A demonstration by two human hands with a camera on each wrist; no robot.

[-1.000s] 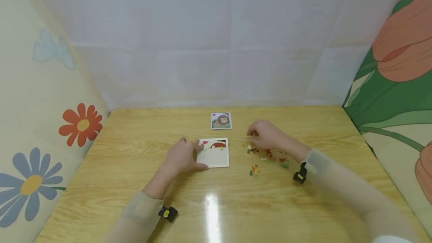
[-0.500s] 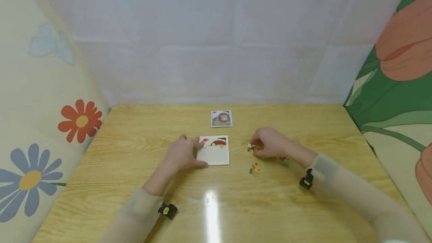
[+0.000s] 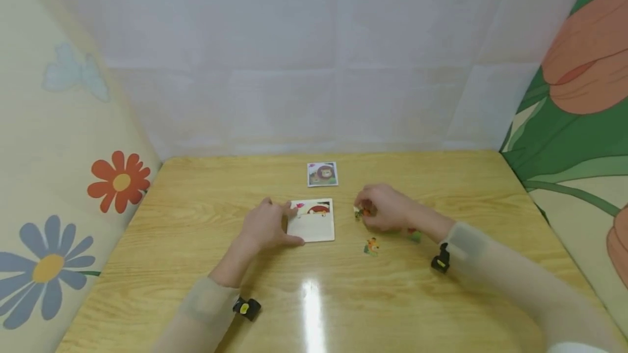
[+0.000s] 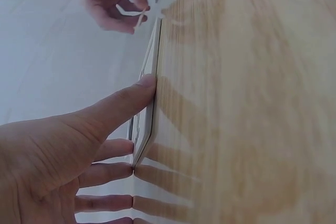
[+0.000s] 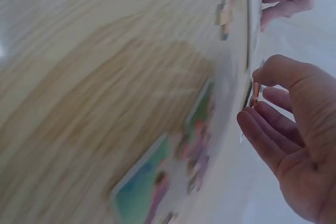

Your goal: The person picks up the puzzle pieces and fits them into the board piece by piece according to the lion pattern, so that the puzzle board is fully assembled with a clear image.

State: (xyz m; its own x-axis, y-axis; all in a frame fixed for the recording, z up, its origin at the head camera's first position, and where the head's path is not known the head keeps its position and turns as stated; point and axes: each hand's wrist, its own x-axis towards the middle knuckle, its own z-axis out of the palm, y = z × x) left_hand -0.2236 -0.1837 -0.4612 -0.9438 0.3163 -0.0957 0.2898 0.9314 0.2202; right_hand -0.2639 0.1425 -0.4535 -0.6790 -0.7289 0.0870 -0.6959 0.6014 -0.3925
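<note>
My left hand (image 3: 267, 226) rests at the left side of a white puzzle tray (image 3: 310, 229), thumb on its near edge. The tray's upper part holds a strip of picture pieces. In the left wrist view the left fingers (image 4: 107, 173) are straight and spread, their tips on the table. To the right of the tray, my right hand (image 3: 387, 208) pinches a small jigsaw piece (image 5: 256, 92) between thumb and fingers, lifted off the table. Several jigsaw pieces (image 3: 414, 235) lie under and behind that hand, which partly hides them. An orange-and-green piece (image 3: 371, 246) lies nearer.
A square lion picture card (image 3: 322, 174) lies on the wooden table (image 3: 221, 189) beyond the tray. A white cloth (image 3: 314, 70) hangs behind the table. Flower-printed panels stand at both sides.
My right hand has come down to the loose pieces, picked one up and moved slightly left with it. The left hand stays at the tray.
</note>
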